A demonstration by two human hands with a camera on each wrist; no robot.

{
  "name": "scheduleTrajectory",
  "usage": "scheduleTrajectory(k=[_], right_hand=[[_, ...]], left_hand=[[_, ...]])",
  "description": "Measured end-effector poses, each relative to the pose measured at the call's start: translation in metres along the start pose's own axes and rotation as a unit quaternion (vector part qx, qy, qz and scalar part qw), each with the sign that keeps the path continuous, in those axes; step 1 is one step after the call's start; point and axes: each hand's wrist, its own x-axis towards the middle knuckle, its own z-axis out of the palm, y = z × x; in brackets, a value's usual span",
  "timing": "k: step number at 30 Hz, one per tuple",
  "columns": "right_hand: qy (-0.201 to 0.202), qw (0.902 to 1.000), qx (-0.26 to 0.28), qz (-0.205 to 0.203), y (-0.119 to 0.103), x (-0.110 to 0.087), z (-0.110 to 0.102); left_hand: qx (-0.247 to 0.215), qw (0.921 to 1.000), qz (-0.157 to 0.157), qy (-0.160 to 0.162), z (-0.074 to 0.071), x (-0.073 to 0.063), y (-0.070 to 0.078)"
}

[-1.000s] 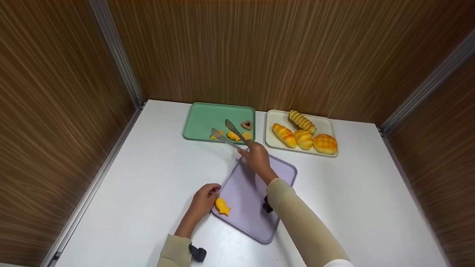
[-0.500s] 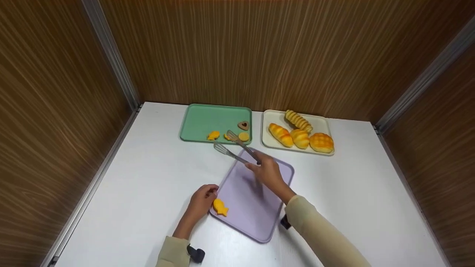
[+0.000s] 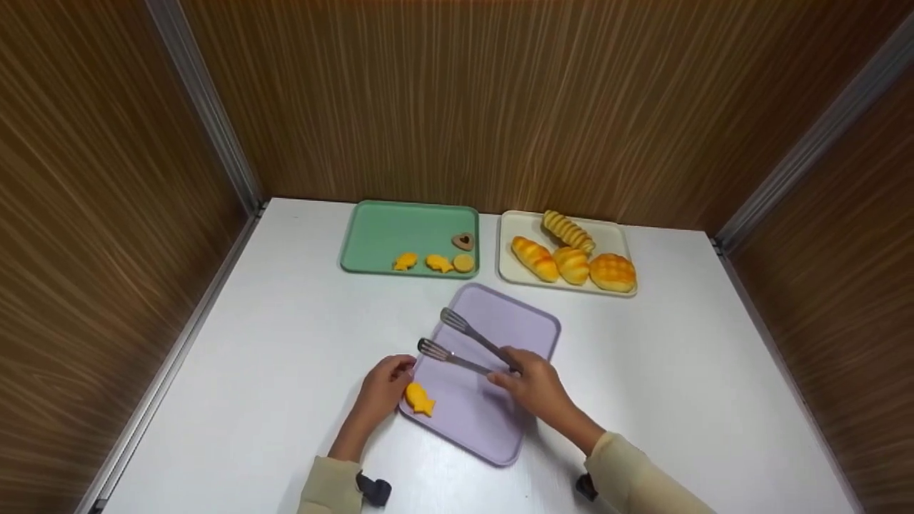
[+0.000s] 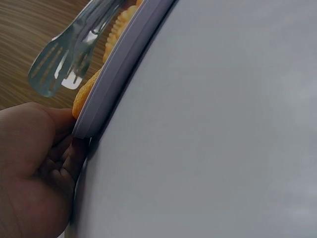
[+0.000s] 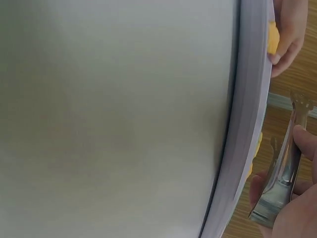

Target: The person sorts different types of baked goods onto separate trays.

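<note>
My right hand (image 3: 539, 385) grips slotted metal tongs (image 3: 485, 344) above the purple tray (image 3: 493, 314). Their two ends stand apart with nothing between them. The tray lies slanted across the table, and my left hand (image 3: 383, 385) pinches its left edge. In the left wrist view the thumb is at the tray's upper side and the curled fingers are at its lower side. Beside that thumb, in the tray's near left corner, lies an orange fish-shaped cookie (image 3: 420, 400). The right wrist view shows the tongs (image 5: 285, 178) in the palm.
At the back, a green tray (image 3: 400, 228) holds two fish-shaped cookies (image 3: 438, 263), a round one (image 3: 463, 263) and a heart one (image 3: 463, 241). Right of it, a cream tray (image 3: 525, 225) carries several breads (image 3: 613, 273). Wood-grain panels (image 3: 443, 107) enclose the white table (image 3: 285, 321).
My right hand has drawn the tongs back from the green tray's front edge to over the purple tray, toward me. The left hand stays at the tray's edge.
</note>
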Motion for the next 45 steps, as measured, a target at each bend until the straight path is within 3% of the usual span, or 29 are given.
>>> scheduleTrajectory(k=[16,29,45], right_hand=[[-0.065,0.9978,-0.008,-0.013,-0.013,-0.052,0.009],[-0.036,0.9921,-0.090,-0.080,-0.013,-0.060,0.015],[0.002,0.9854,-0.109,-0.130,-0.007,-0.064,0.013]], left_hand=[[-0.003,0.9999,0.007,0.007,0.000,0.000,-0.003],[-0.001,1.0000,0.005,0.007,0.001,0.001,-0.003],[-0.004,1.0000,0.007,0.005,0.001,0.000,-0.001]])
